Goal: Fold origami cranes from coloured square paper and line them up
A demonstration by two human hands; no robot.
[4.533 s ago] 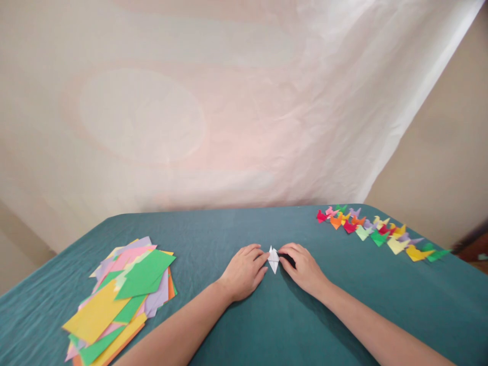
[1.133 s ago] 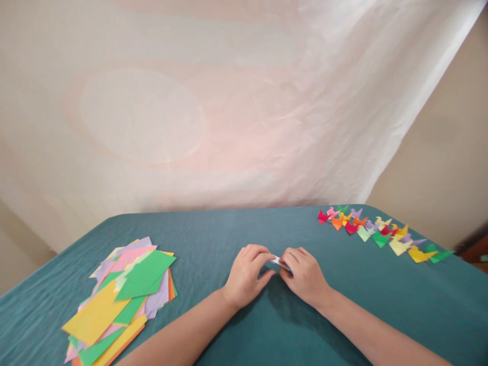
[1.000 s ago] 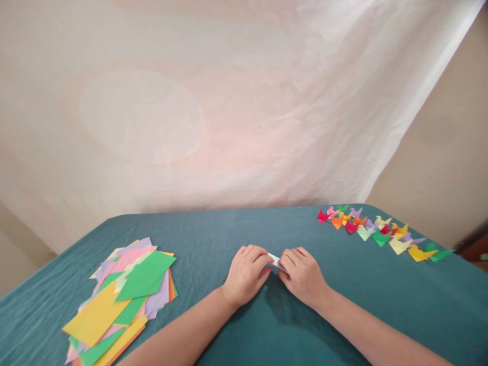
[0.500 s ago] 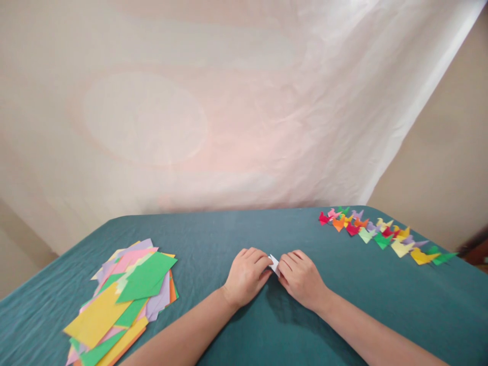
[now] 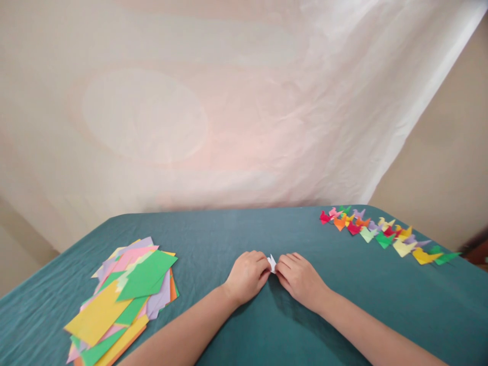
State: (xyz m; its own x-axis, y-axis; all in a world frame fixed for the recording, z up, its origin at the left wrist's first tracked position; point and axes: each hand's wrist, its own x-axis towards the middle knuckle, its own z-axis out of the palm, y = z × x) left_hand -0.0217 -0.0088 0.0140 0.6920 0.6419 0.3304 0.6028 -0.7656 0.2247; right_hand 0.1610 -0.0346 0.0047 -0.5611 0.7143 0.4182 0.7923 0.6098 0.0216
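Observation:
A small piece of folded white paper [image 5: 272, 264] is pinched between my two hands, a little above the middle of the green cloth. One thin point of it sticks up; most of the rest is covered by fingers. My left hand [image 5: 247, 274] is closed on its left side, thumb below and fingers curled over the top. From the right, my right hand [image 5: 299, 277] grips the other side with thumb and fingertips. The two hands nearly meet around the paper.
On the left of the green-covered table [image 5: 213, 239] lies a loose pile of coloured paper sheets [image 5: 148, 274]. Rows of small folded paper birds [image 5: 384, 240] in several colours stand at the back right. A pale sheet [image 5: 236, 112] hangs behind the table.
The white paper has turned slightly, so its point now stands more upright. My right hand has shifted a little to the left, closer to my left hand.

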